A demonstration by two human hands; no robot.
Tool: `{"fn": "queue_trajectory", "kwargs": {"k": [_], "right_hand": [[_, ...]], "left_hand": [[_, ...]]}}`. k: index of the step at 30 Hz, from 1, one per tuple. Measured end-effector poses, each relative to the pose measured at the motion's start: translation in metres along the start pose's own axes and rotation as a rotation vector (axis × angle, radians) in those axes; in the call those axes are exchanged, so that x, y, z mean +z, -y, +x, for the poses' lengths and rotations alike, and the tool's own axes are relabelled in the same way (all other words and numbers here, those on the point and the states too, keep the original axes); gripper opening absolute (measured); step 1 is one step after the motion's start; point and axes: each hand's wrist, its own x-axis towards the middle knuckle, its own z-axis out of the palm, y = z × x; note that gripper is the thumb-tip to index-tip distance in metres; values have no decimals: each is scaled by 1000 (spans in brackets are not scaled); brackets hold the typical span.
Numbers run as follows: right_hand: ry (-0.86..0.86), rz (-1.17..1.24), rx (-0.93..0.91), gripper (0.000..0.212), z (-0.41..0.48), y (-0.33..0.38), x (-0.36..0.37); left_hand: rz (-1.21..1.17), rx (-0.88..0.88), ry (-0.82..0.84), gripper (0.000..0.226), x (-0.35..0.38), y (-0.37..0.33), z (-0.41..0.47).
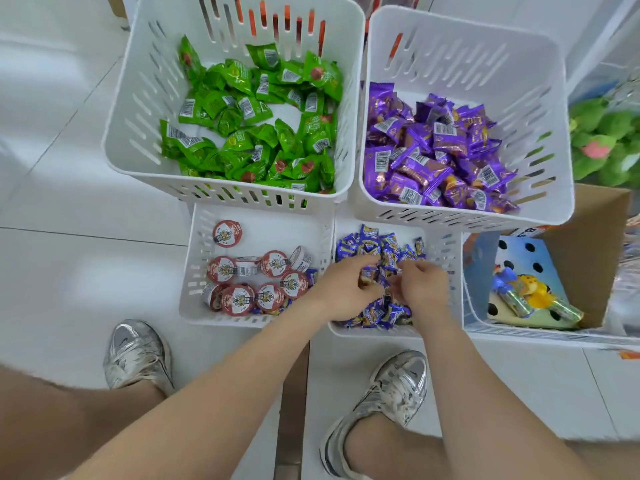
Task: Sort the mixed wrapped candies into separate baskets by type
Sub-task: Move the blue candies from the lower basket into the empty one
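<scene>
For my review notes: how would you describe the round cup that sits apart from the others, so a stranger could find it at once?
Start at the near left basket, the white slotted one holding red-lidded cups. Most cluster in its near half; the lone cup lies flat by the far left corner, lid up, touching none of them.

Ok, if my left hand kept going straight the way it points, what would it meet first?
The left hand would meet the blue wrapped candies heaped just ahead, then probably the basket wall; depth is unclear.
</scene>
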Motion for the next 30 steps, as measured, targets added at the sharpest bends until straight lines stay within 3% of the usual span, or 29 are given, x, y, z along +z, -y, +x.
{"fn": "queue_trajectory", "kwargs": {"k": [2, 6, 8, 10, 13, 16, 20, 26, 28, 30], "right_hand": [[-61, -53, -75, 24, 2, 0, -2], [-67, -170, -257, 24, -12, 5, 11], [-26, -227, -382, 24, -24, 8, 24], [35, -318, -516, 23, -36, 7, 37], [132, -429, -726, 15, -48, 2, 60], [147, -668, -976, 8, -53, -6, 77], [169, -992, -1300, 21, -46, -14, 84], [282, -1160, -1492, 11, -44, -3, 96], [432, -1331, -1466, 15, -53, 3, 107], [547, -1526, -1288, 27, -64, 6, 121]], "left_hand": [[-71, 50, -54, 42, -3, -2, 0], [-138, 45, -557, 38, -27, 21, -6], [-33, -40, -724, 33, -40, 44, -10], [295, -76, -620, 29, -48, 74, -13], [807, 99, -261, 41, -48, 115, -7], [982, 284, -79, 43, -48, 129, -2], [1135, 210, -103, 53, -57, 144, -1], [1192, 38, -324, 48, -79, 159, 6], [1167, 5, -367, 53, -85, 164, 6], [1109, -7, -382, 55, -94, 170, 1]]}}
